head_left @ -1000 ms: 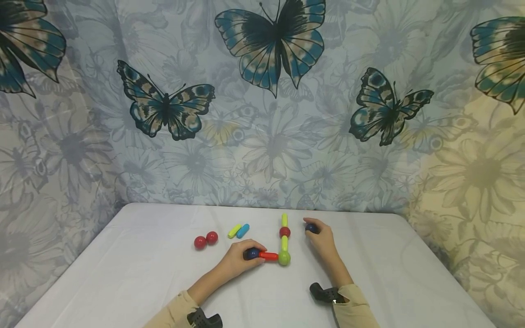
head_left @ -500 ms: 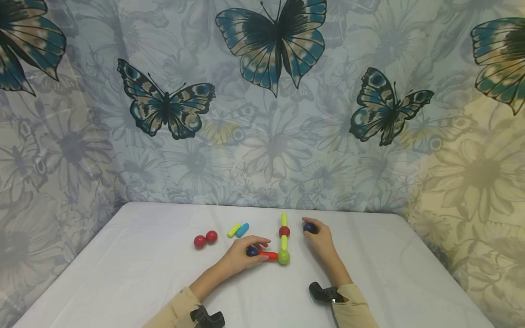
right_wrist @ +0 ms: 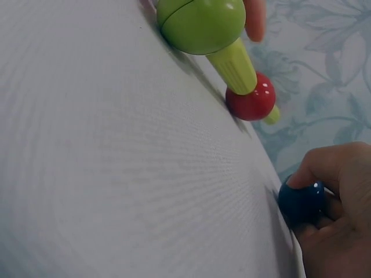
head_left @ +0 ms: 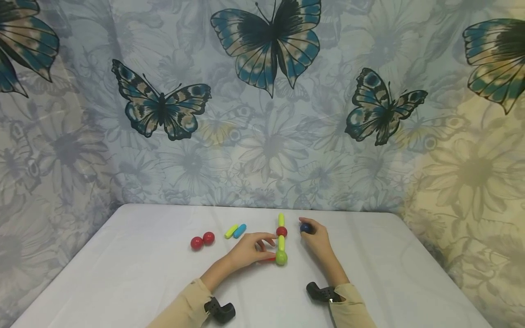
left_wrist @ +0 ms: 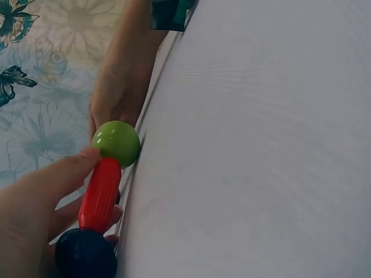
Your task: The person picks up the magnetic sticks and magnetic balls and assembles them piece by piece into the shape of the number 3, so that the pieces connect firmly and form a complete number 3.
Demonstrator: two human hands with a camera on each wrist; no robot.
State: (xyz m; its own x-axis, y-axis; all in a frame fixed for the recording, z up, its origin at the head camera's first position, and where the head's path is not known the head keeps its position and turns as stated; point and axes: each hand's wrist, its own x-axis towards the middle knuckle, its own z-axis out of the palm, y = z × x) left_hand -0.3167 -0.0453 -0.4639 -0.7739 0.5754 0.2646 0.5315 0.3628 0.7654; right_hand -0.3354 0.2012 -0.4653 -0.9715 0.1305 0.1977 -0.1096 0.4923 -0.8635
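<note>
In the head view a line of toy pieces runs front to back: a green ball [head_left: 281, 258], a yellow-green rod [head_left: 281, 243], a red ball [head_left: 281, 232] and another yellow-green rod [head_left: 280, 219]. A red rod [left_wrist: 99, 194] joins the green ball to a dark blue ball [left_wrist: 86, 255], which my left hand [head_left: 249, 249] hides in the head view. That hand's thumb lies by the green ball and its fingers reach near the red ball, spread apart. My right hand [head_left: 319, 237] grips a second dark blue ball [right_wrist: 301, 200] between thumb and fingers, right of the line.
Two loose red balls [head_left: 203, 240] lie at the left on the white-covered table [head_left: 135, 273]. Near them are a loose yellow-green rod [head_left: 231, 231] and a blue rod [head_left: 239, 231]. A butterfly-patterned cloth [head_left: 270, 150] hangs behind the table.
My left hand has let go of the dark blue ball on the red rod and slid right to the green ball, its fingers spreading. My right hand keeps its ball, nearly still.
</note>
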